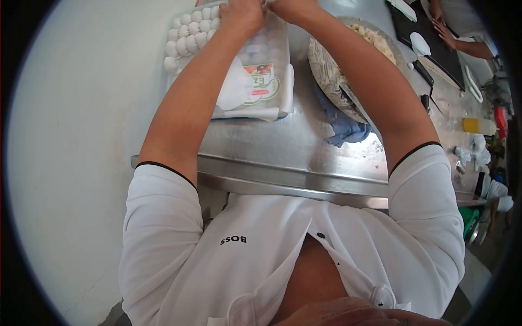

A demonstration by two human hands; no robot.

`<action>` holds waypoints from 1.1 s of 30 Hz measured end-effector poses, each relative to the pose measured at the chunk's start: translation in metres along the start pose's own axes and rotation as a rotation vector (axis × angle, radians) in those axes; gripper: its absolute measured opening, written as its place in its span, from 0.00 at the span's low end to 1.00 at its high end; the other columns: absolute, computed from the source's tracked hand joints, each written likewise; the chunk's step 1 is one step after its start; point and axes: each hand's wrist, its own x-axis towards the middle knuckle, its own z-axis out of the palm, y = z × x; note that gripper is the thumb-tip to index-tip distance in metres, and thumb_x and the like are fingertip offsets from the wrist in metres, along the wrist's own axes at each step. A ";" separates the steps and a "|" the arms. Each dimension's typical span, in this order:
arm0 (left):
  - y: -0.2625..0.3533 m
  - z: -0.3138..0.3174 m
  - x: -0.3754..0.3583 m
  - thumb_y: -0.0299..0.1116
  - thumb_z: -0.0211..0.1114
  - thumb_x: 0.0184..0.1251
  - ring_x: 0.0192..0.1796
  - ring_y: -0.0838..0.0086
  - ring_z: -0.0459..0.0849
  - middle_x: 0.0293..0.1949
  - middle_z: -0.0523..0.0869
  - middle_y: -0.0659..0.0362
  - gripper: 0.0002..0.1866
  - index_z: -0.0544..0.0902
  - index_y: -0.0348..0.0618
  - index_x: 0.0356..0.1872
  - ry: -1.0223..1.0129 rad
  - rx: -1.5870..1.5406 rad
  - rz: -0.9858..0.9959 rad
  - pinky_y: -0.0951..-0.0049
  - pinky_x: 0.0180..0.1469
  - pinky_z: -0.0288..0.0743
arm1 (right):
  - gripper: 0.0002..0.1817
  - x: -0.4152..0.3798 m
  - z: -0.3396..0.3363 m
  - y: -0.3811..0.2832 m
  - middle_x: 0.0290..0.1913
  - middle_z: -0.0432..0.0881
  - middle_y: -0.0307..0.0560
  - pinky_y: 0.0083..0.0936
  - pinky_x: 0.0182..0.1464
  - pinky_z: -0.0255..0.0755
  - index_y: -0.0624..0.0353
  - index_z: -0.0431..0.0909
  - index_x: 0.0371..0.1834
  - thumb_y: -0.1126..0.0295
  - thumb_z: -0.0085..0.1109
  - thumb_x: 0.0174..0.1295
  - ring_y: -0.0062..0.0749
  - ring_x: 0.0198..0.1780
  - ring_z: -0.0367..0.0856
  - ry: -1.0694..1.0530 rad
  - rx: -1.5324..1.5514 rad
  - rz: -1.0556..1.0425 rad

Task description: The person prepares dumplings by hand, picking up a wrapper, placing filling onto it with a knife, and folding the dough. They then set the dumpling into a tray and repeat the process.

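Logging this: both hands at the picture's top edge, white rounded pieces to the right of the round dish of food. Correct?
One slip: the head view shows the white rounded pieces to the left of the round dish. The left hand and right hand are at the top edge, as you say.

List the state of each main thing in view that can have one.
Left hand: cut off at the top edge, grip unclear.
Right hand: also cut off, grip unclear.
White balls: close together, bare at the left.
Printed plastic: spread out beside the bare balls.
Bowl: holds pale mixture, partly hidden by the right forearm.
Cloth: crumpled, at the bowl's near edge.
Bottle: partly filled with yellow.
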 end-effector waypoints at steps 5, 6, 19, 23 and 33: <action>0.005 -0.007 -0.004 0.41 0.57 0.65 0.56 0.50 0.76 0.51 0.80 0.51 0.13 0.85 0.48 0.41 -0.016 -0.013 -0.016 0.46 0.53 0.73 | 0.15 0.006 -0.001 -0.004 0.34 0.84 0.64 0.47 0.45 0.77 0.66 0.84 0.29 0.62 0.60 0.53 0.58 0.39 0.83 -0.079 -0.106 -0.037; 0.004 -0.005 -0.003 0.41 0.57 0.65 0.56 0.50 0.76 0.51 0.80 0.51 0.13 0.85 0.48 0.41 -0.015 -0.011 -0.014 0.46 0.53 0.73 | 0.16 0.005 -0.006 -0.005 0.34 0.84 0.64 0.46 0.44 0.77 0.66 0.84 0.29 0.61 0.60 0.53 0.58 0.38 0.83 -0.092 -0.107 -0.091; 0.012 -0.030 -0.042 0.46 0.62 0.65 0.38 0.55 0.85 0.35 0.88 0.49 0.23 0.83 0.35 0.49 0.050 -0.214 0.183 0.61 0.45 0.78 | 0.11 -0.210 -0.139 0.023 0.37 0.83 0.54 0.30 0.49 0.74 0.68 0.81 0.40 0.76 0.50 0.60 0.40 0.42 0.82 -0.293 0.420 0.045; 0.058 -0.078 -0.095 0.48 0.60 0.67 0.43 0.46 0.84 0.41 0.86 0.43 0.24 0.82 0.33 0.49 -0.459 -0.433 -0.027 0.57 0.49 0.76 | 0.11 -0.274 -0.165 0.023 0.36 0.84 0.48 0.26 0.47 0.75 0.67 0.83 0.42 0.79 0.52 0.60 0.31 0.41 0.82 -0.373 0.561 0.243; 0.090 -0.069 -0.121 0.46 0.65 0.63 0.42 0.50 0.86 0.36 0.85 0.38 0.26 0.78 0.25 0.43 -0.455 -0.385 -0.091 0.60 0.46 0.77 | 0.16 -0.293 -0.180 0.017 0.35 0.85 0.42 0.24 0.43 0.76 0.65 0.83 0.50 0.64 0.58 0.68 0.24 0.36 0.80 -0.285 0.796 0.523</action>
